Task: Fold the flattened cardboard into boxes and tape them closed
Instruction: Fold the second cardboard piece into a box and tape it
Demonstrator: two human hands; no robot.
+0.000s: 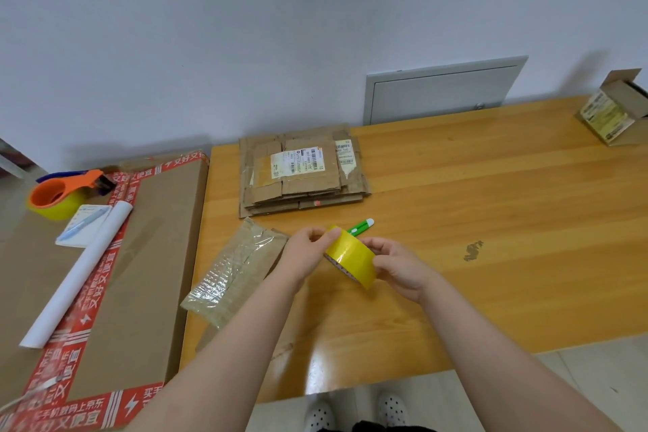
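Both hands meet over the middle of the table [491, 203], nearer its front edge. The right hand [396, 266] grasps 1 yellow tape roll [350, 254] from the side, and the left hand [308, 249] pinches its upper rim. Toward the back edge lies 1 stack of flattened cardboard [301, 172]; I can't count its sheets. 1 more flattened piece [235, 270], glossy with clear tape, lies along the left edge, partly under the left forearm. 1 green cutter [361, 226] is half hidden behind the roll. At the far right corner, 1 small open box [617, 109] is cut off.
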